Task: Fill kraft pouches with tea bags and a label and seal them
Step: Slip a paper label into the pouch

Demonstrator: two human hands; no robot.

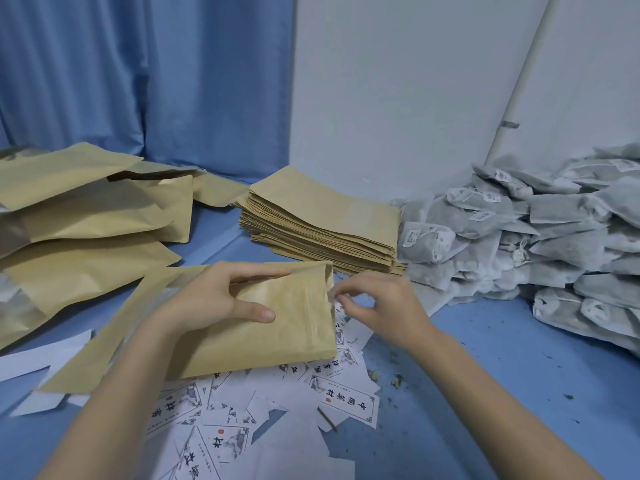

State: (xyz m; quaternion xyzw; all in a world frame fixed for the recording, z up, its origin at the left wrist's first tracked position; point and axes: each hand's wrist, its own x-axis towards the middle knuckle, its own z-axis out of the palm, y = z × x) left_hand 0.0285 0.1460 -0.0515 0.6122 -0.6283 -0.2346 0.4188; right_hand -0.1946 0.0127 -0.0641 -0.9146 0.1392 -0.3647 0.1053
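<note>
Looks like the label step: left hand [221,299] grips the kraft pouch [277,327] lying over the scattered labels [346,403] on the worktop, right hand [377,306] pinches at its open mouth, probably label in, then sealing.

Bare forearms, no sleeves; left hand [211,299], right hand [384,306].

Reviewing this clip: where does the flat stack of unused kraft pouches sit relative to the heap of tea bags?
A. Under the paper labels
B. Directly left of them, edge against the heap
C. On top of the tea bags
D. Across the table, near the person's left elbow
B: the flat stack of kraft pouches lies at the table's back centre, its right edge against the heap of tea bags piled to the right.
</note>
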